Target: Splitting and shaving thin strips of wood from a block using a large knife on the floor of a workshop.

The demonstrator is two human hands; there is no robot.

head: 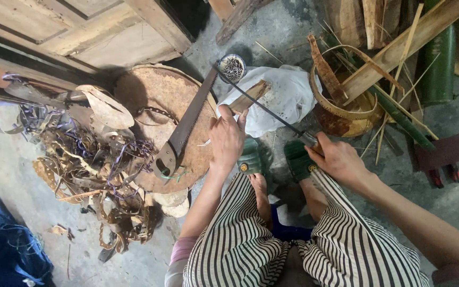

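Grey concrete floor [293,32] spreads under our round wooden block [155,95], where a handsaw [187,125] lies. Beyond it, a small tin [232,67] holds nails. Our left hand [226,139] pinches a wood piece [248,97]; our right hand [337,159] has its grip closed on a long blade [264,106].

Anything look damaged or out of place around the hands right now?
Nothing alarming. The left hand steadies a wood piece while the right hand grips a long blade. A saw lies on the rusty round block, bark scraps piled beside.
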